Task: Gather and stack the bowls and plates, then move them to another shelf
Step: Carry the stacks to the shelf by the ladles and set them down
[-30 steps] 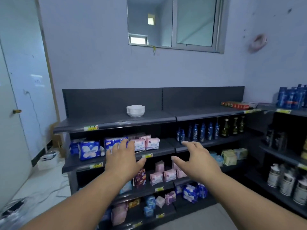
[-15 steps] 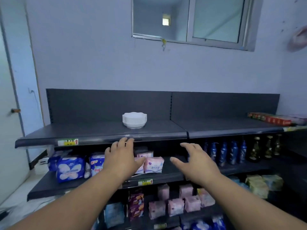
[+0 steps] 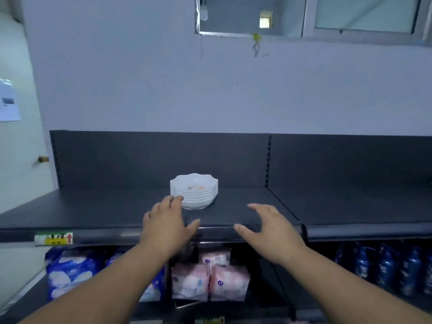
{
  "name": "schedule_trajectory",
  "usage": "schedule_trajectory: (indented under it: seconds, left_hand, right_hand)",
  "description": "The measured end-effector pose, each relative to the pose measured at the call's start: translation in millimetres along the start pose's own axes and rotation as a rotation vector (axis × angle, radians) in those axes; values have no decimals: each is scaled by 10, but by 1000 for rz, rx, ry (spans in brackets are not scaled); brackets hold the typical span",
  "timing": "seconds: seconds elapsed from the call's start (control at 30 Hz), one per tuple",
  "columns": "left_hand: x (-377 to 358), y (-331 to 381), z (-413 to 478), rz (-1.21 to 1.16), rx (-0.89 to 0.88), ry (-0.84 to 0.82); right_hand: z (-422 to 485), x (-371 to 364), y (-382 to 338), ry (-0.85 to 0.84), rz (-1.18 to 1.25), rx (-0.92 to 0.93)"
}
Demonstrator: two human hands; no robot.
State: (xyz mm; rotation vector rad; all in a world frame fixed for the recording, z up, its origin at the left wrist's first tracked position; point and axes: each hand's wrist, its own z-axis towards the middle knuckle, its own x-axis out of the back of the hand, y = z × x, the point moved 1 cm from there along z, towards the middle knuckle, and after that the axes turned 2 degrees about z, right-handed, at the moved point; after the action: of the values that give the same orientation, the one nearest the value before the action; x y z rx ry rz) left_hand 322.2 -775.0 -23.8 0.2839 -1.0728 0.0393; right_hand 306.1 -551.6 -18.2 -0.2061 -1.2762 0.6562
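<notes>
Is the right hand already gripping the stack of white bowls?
No. The right hand hovers open over the top shelf's front edge, apart from the stack of white bowls.

Both hands open nr bowl stack [image 3: 194, 191] on top shelf [image 3: 93, 211], empty.

dark top shelf [image 3: 117, 206], white bowl stack [image 3: 194, 191]

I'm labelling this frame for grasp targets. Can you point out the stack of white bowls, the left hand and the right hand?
stack of white bowls [image 3: 195, 195]: head view, front wall of stack.
left hand [image 3: 164, 226]: head view, back of hand.
right hand [image 3: 272, 226]: head view, back of hand.
</notes>
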Motion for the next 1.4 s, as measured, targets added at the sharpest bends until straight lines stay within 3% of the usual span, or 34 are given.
schedule_trajectory:
  seconds: [0.27,0.4,0.63,0.73,0.87,1.1,1.4]
  left_hand:
    - [-495,-375,1256,-223,30,-16]
    - [-598,-491,1775,-442,131,-65]
    - [-911,-656,2142,-852,474,-434]
    - [-960,-629,2160,-1036,433,-544]
    - [-958,-575,2130,-1090,445,-469]
    - [-706,-455,1854,-1067,523,-157]
    - [-195,-238,794,-959,599,137]
  right_hand:
    - [1361,-605,-179,-29,36,-21]
    - [1912,-792,-257,-22,186,-63]
    - [2505,-1079,-183,-189,426,-238]
    - [2639,-1185,-141,-276,516,-284]
    - [2697,-1234,-124,-293,593,-249]
    - [2571,-1051,-217,-261,672,-130]
    - [1904,-738,-357,-341,736,153]
